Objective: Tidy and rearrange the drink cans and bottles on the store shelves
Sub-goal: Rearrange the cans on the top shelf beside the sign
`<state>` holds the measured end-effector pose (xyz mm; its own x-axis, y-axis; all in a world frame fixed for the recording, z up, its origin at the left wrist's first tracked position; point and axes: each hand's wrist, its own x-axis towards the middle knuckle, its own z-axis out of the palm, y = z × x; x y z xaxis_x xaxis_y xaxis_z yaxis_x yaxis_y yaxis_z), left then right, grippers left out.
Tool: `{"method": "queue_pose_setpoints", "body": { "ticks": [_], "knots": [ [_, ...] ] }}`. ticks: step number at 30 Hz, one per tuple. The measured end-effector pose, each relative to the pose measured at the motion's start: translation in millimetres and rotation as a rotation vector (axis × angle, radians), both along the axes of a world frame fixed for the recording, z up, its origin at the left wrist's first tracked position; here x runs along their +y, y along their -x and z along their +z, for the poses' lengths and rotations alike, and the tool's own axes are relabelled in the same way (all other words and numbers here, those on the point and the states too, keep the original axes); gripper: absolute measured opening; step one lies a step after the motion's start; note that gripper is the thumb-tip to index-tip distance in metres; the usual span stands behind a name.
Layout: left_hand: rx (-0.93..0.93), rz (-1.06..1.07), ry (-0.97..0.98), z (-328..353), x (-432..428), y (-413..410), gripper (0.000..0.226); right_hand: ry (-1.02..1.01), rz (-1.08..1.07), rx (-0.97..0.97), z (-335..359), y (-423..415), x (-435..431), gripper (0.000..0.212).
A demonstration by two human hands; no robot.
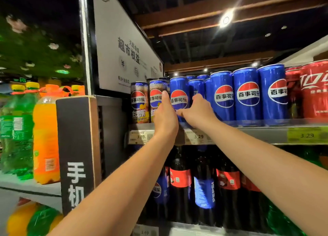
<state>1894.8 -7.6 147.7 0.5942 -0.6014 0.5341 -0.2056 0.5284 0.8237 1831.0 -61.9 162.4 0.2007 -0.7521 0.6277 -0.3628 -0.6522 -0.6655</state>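
Observation:
A tall blue Pepsi can (178, 94) stands at the front of the top shelf (248, 129). My left hand (165, 118) wraps its left side, fingers reaching up between it and a brown-printed Pepsi can (155, 95). My right hand (197, 111) grips its right side and lower part. A second brown-printed can (139, 101) stands at the far left. To the right runs a row of blue Pepsi cans (246, 94), then red Coca-Cola cans (314, 90). More blue cans stand behind.
Dark cola bottles (180, 182) with red and blue labels fill the shelf below. Yellow price tags (197, 136) line the shelf edge. A white sign panel (122, 46) rises at the left. Orange (45, 138) and green soda bottles stand on a neighbouring rack past a black post (76, 147).

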Motion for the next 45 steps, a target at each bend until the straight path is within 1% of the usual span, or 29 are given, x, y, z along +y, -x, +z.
{"method": "queue_pose_setpoints", "body": {
  "ticks": [3,6,11,18,30,33,38,45],
  "knots": [
    [-0.065,0.018,-0.025,2,-4,-2,0.045,0.007,-0.047,0.057,2,-4,-2,0.052],
    [-0.076,0.065,-0.038,4,-6,-5,0.047,-0.006,-0.084,0.072,4,-6,-4,0.055],
    [-0.027,0.035,-0.027,8,-8,-10,0.048,-0.01,-0.09,0.057,2,-4,-6,0.06],
    [-0.01,-0.048,-0.068,13,-13,-3,0.049,0.017,-0.192,0.038,1,2,-4,0.065],
    [0.0,-0.028,-0.041,10,-21,-4,0.055,0.065,-0.297,0.071,-4,5,7,0.062],
    [0.014,-0.039,-0.042,9,-23,-5,0.056,0.073,-0.315,0.089,-4,4,10,0.059],
    [0.005,-0.015,-0.058,9,-22,-4,0.057,0.062,-0.29,0.065,-7,3,13,0.053],
    [-0.069,0.02,-0.089,11,-20,-2,0.06,0.094,-0.273,-0.001,-6,4,11,0.046]
  ]
}}
